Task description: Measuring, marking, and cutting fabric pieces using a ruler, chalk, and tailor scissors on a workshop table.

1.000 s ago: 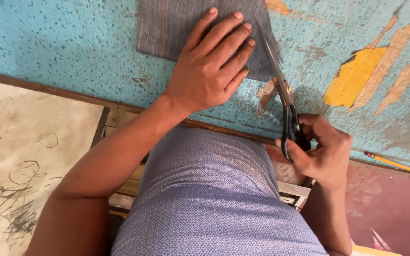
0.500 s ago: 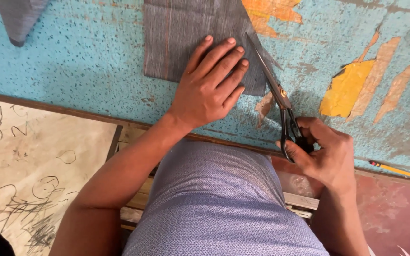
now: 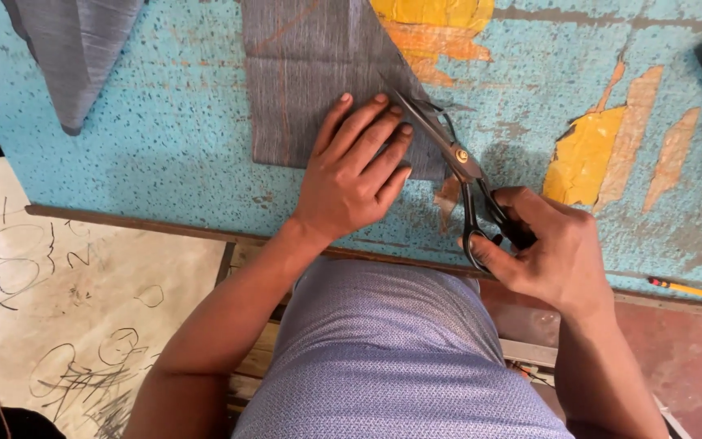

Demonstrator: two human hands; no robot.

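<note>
worn turquoise paint, speckled and peeling to yellow and orange patches, covers the counter [image 3: 164,146] that fills the upper part of the view. flat on it, near the front edge, lies a grey cloth piece [image 3: 306,81] with faint orange lines across it. the left hand [image 3: 351,175] rests spread open on the cloth's lower right part, palm down and fingers fanned, pinning it to the counter. the right hand [image 3: 550,252] is closed around the loops of a pair of black scissors [image 3: 448,150], whose blades point up and left along the cloth's slanted right edge, just beside the left fingertips.

the cloth looks thin, light and limp, so it would likely shift or bunch unless pressed flat close to the blades; a pinch at a corner or edge would lift it easily. the scissors look heavy and stiff, best held through the loops.

another grey cloth piece [image 3: 75,49] lies at the upper left, and a yellow pencil [image 3: 696,290] sits at the counter's right edge.
</note>
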